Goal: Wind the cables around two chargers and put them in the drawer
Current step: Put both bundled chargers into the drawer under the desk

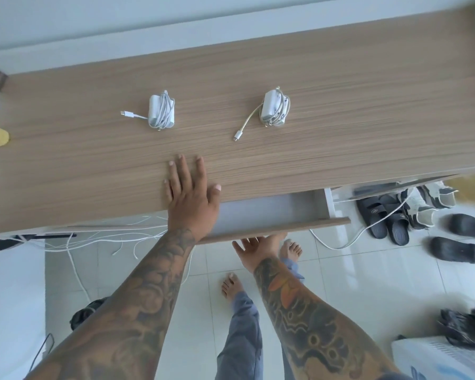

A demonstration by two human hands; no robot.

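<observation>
While the tabletop (313,86) carries both chargers, the drawer (272,229) stands pulled out just right of the left hand (192,198), whose fingers (185,171) lie straight and spread on the wood. Right hand (254,249) reaches under the drawer front, fingers hidden, grip untellable. Beyond the left fingertips sit the left charger (161,110) and right charger (275,108), cables wound, well apart.

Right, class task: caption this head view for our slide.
Left hand flat on desk, right hand under open drawer; two wound chargers wait.
</observation>
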